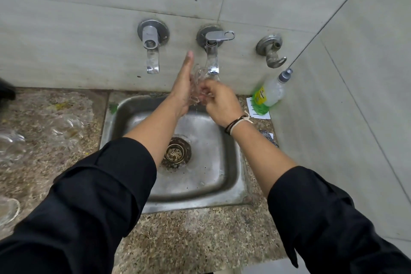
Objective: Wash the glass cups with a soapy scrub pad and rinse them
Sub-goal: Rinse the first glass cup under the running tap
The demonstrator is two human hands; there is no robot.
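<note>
Steel sink [224,176] basin lies open below the forearms, only its drain [177,151] at the centre. Above the back rim, both hands crowd the middle tap [212,55]; the left tap [152,51] hangs just beside. A soap bottle [270,93] blocks the worktop's back right corner; glass cups [13,142] line its left edge

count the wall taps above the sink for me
3, in a row on the tiled wall: left tap, middle tap just above the hands, and right tap beside the soap bottle. None seems hidden.
</note>
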